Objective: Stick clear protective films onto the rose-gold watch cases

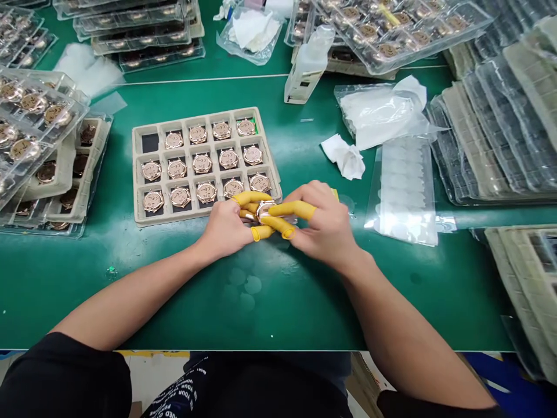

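Observation:
Between my two hands, at the near right corner of a beige tray, is a round watch case [264, 210] with a metallic rim. My left hand [230, 223] pinches it from the left, and my right hand [319, 223] grips it from the right. Yellow finger cots cover the fingertips of both hands and hide part of the case. The compartment tray [136, 174] holds rows of rose-gold watch cases [202, 163], backs up with printed markings. Its far left compartment shows only a dark bottom.
Stacked trays of watch parts [32, 104] stand at the left, more at the back. A white plastic bottle [308, 67], crumpled tissue [343, 157], a bag of white sheets [383, 110] and a clear film strip [404, 191] lie right of centre. Stacked trays [487, 133] fill the right.

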Tool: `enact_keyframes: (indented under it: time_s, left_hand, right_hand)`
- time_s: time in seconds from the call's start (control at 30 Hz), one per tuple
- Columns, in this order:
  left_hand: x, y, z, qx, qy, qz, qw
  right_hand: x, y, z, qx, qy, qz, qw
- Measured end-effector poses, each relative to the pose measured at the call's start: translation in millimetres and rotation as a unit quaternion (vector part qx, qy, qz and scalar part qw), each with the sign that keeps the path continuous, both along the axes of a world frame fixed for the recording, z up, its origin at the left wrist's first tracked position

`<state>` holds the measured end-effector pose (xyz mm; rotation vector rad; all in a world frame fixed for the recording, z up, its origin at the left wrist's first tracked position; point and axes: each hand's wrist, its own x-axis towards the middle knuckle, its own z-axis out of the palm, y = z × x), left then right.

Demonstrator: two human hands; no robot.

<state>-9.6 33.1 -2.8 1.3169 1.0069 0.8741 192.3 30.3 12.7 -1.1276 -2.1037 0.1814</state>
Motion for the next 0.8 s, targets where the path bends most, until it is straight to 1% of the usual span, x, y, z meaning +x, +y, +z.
enact_keyframes:
  time_s: [0.07,0.13,0.2,0.27,0.33,0.4,0.47,0.53,0.57,0.63,0.67,0.77,0.8]
  left_hand:
    - [-0.1,-0.2,-0.4,0.007,0.008,-0.004,1.0]
    - [-0.4,-0.7,-0.8,0.003,0.014,0.011,1.0]
    - [-0.8,-1.2,-1.3,-0.002,0.016,0.017,1.0]
    - [-1.0,-1.3,-1.9,0.004,0.015,0.005,1.0]
    - [-1.0,-1.1,-2.5,0.008,0.009,0.0,1.0]
    - [-0.9,-0.6,-2.6,-0.002,-0.002,0.016,1.0]
    - [-1.1,-0.3,-2.2,-0.012,-0.005,0.019,1.0]
    - [-1.5,-0.3,-1.6,-0.009,0.0,0.003,1.0]
    - [-1.7,-0.3,-1.3,-0.007,0.002,-0.004,1.0]
    - [-2.0,-0.4,-0.9,-0.008,0.001,0.008,1.0]
    - [-1.9,-0.4,-0.6,-0.013,-0.003,0.017,1.0]
    - [-1.3,-0.1,1.1,-0.025,-0.009,0.026,0.999]
    - [-1.0,-0.1,2.0,-0.024,-0.009,0.026,0.999]
  right_hand:
    - [0.8,1.4,0.2,0.002,-0.007,-0.024,1.0]
    - [1.3,1.5,1.5,-0.005,-0.004,-0.044,0.999]
    - [1.1,0.8,2.5,-0.014,0.007,-0.008,1.0]
    - [0.1,0.2,2.4,-0.01,0.023,0.024,0.999]
    - [-1.0,0.1,1.5,-0.002,0.031,-0.008,0.999]
    - [-1.1,0.3,0.6,-0.007,0.025,-0.043,0.999]
    - [-0.8,0.4,-0.3,-0.012,0.027,-0.018,0.999]
    - [-1.3,0.1,-1.0,-0.008,0.046,0.009,0.999]
    - [-2.1,-0.2,-1.3,-0.004,0.055,0.001,0.998]
    - [-4.6,-1.2,-1.7,0.001,0.065,-0.026,0.998]
    - [-6.2,-1.6,-1.9,0.003,0.066,-0.023,0.998]
    - [-9.5,-0.4,-3.3,-0.012,0.077,0.019,0.997]
    - [-8.3,1.3,-4.0,-0.018,0.078,0.005,0.997]
